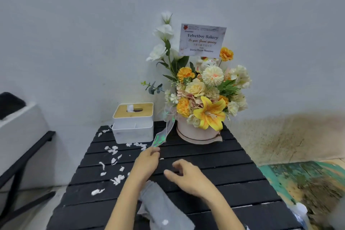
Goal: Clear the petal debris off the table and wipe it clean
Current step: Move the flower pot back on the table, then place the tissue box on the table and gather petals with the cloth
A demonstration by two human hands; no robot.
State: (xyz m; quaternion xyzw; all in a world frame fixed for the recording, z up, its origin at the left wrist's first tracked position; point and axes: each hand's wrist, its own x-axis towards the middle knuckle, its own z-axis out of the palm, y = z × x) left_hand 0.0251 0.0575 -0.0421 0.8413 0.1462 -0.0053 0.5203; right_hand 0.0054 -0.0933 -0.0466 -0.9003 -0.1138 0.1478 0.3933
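Note:
White petal scraps (113,160) lie scattered over the left half of the black slatted table (233,172). One small scrap (161,159) sits beside my left hand (147,162), which reaches forward over the table's middle with its fingertips near the end of a shiny ribbon (160,137). My right hand (188,177) hovers just right of it, fingers loosely curled and holding nothing. A folded grey cloth (160,205) lies on the near table edge between my forearms, with a white scrap on it.
A flower arrangement in a round pink box (197,134) stands at the table's back right, a card above it. A white tissue box with a wooden lid (133,123) stands at the back left. A black-framed chair (22,155) is at the left.

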